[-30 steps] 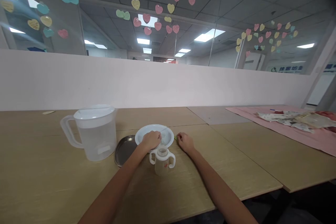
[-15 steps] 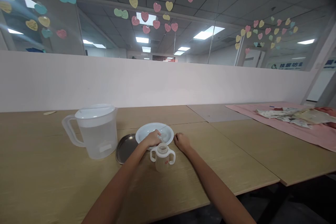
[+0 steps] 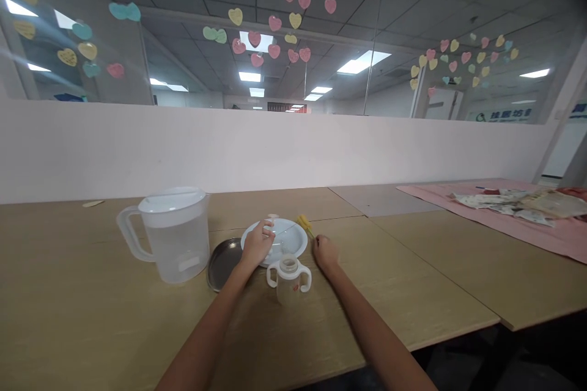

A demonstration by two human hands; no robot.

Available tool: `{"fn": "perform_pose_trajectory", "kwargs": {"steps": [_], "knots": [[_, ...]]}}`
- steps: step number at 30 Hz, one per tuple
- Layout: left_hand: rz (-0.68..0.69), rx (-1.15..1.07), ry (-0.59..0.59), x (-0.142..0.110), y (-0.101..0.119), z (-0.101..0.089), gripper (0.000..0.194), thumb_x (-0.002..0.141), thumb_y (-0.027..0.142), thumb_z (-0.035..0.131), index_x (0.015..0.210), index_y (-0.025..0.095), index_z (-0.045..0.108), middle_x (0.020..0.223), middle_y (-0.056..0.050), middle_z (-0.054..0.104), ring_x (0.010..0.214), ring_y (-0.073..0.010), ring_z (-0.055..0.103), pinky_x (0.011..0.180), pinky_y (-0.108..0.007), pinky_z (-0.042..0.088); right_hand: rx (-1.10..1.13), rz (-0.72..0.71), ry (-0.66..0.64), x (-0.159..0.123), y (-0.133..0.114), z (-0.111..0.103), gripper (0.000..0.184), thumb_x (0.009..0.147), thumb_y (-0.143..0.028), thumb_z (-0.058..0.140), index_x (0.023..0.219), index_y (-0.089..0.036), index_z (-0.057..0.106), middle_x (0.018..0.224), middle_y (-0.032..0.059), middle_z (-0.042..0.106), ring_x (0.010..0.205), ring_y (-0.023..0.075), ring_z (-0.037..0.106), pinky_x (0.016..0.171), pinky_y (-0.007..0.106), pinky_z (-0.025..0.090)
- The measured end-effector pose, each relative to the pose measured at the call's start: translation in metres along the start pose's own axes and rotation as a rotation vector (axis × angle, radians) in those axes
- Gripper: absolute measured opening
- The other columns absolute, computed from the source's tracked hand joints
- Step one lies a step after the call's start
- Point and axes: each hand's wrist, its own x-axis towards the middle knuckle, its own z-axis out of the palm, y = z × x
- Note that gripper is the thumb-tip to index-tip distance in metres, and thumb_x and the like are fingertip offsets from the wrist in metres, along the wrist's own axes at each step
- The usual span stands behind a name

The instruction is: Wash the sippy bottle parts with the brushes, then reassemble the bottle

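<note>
With arms outstretched past a two-handled bottle [image 3: 288,290], upright just on the near side of a white plate [image 3: 301,245]. With the left hand [image 3: 257,248], arched over the plate's left side, pinching a small pale piece [image 3: 272,217] in a narrow grip. With the right hand [image 3: 326,252], curled low to the plate's right, holding a yellow-headed stick [image 3: 303,224] by its stem in a closed grip.
</note>
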Motion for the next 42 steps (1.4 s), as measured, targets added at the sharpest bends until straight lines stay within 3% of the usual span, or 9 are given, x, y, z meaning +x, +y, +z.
{"fn": "perform_pose_trajectory", "kwargs": {"steps": [6,11,13,17,23,26,29,37,42], "knots": [[0.177,-0.218,0.183,-0.013,-0.012,-0.001,0.022,0.077,0.024,0.046,0.09,0.018,0.063,0.086,-0.004,0.068,0.075,-0.0164,0.063,0.065,-0.026,0.049,0.115,-0.006,0.261,0.0,0.006,-0.008,0.037,0.095,-0.026,0.029,0.098,-0.016,0.065,0.082,0.0093,0.068,0.07,0.0175,0.06,0.061,0.026,0.036],[0.231,-0.197,0.226,-0.025,-0.014,-0.001,0.024,0.08,0.028,0.044,0.09,0.018,0.064,0.09,-0.005,0.069,0.077,-0.0176,0.063,0.072,-0.03,0.049,0.283,-0.403,0.615,-0.008,0.001,-0.021,0.034,0.093,-0.03,0.036,0.097,-0.014,0.066,0.079,0.0077,0.067,0.069,0.0167,0.058,0.066,0.027,0.039],[0.246,-0.187,0.244,-0.029,-0.014,-0.001,0.025,0.081,0.028,0.044,0.092,0.018,0.064,0.092,-0.005,0.069,0.078,-0.0176,0.063,0.073,-0.03,0.048,0.278,-0.555,0.671,-0.014,-0.002,-0.025,0.029,0.091,-0.028,0.041,0.095,-0.015,0.067,0.07,0.0053,0.065,0.063,0.0148,0.056,0.064,0.026,0.038],[0.279,-0.142,0.302,-0.032,-0.016,-0.001,0.025,0.084,0.028,0.043,0.09,0.018,0.064,0.095,-0.006,0.069,0.082,-0.0186,0.062,0.076,-0.03,0.047,0.232,-0.694,0.691,-0.021,-0.006,-0.031,0.022,0.088,-0.023,0.048,0.09,-0.016,0.069,0.063,0.003,0.062,0.058,0.013,0.053,0.06,0.025,0.036],[0.293,-0.029,0.38,-0.032,-0.025,0.004,0.031,0.087,0.04,0.042,0.091,0.019,0.064,0.082,-0.005,0.068,0.076,-0.0198,0.062,0.073,-0.03,0.044,0.224,-0.771,0.697,-0.022,-0.004,-0.032,0.02,0.085,-0.022,0.05,0.083,-0.016,0.069,0.061,0.0022,0.062,0.056,0.0125,0.051,0.057,0.024,0.034],[0.264,0.012,0.451,-0.033,-0.027,0.006,0.029,0.087,0.041,0.043,0.094,0.019,0.06,0.073,-0.004,0.066,0.071,-0.02,0.061,0.069,-0.03,0.043,0.221,-0.796,0.687,-0.022,-0.005,-0.032,0.019,0.084,-0.02,0.05,0.081,-0.016,0.069,0.061,0.0022,0.062,0.056,0.0126,0.051,0.057,0.024,0.034],[0.275,0.025,0.45,-0.033,-0.027,0.006,0.025,0.088,0.038,0.042,0.09,0.02,0.058,0.07,-0.002,0.065,0.07,-0.0199,0.061,0.068,-0.029,0.043,0.222,-0.797,0.68,-0.022,-0.005,-0.033,0.02,0.084,-0.02,0.05,0.081,-0.016,0.069,0.059,0.002,0.06,0.055,0.0124,0.05,0.056,0.024,0.033],[0.307,0.11,0.416,-0.03,-0.027,0.004,0.031,0.088,0.034,0.039,0.087,0.019,0.065,0.091,-0.008,0.067,0.088,-0.0228,0.059,0.082,-0.036,0.043,0.202,-0.791,0.636,-0.024,-0.004,-0.037,0.023,0.082,-0.022,0.048,0.067,-0.017,0.065,0.054,0.0017,0.057,0.052,0.0118,0.048,0.056,0.025,0.03],[0.224,-0.105,0.372,-0.028,-0.029,0.005,0.033,0.084,0.04,0.046,0.097,0.019,0.068,0.099,-0.009,0.069,0.095,-0.0235,0.061,0.087,-0.038,0.043,0.195,-0.734,0.576,-0.025,-0.005,-0.037,0.027,0.081,-0.024,0.046,0.059,-0.018,0.061,0.053,0.0019,0.057,0.052,0.0121,0.048,0.055,0.025,0.029]]}}
